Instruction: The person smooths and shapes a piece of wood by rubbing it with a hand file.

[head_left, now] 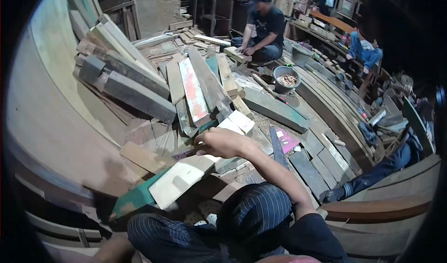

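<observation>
My right hand (219,141) is over the pale cut board (179,179) in front of my knees, its fingers curled downward. What they close on, if anything, is hidden. A narrow, dark purplish piece (185,154) shows just left of the fingertips. Beyond the knuckles sits a white-faced wood block (236,122). Under the pale board lies a green-painted board (135,200), and a brown plank (144,158) is to its left. At the lower left edge part of my left forearm (114,252) shows; the left hand itself is out of sight.
Stacked timbers (135,93) lie at the left, and a red-and-white painted board (193,88) lies ahead. A person (263,28) sits beyond, hands on a wood piece. Nearby are a bucket of wood chips (286,80), a dark straight bar (278,149) and a pink sheet (287,140).
</observation>
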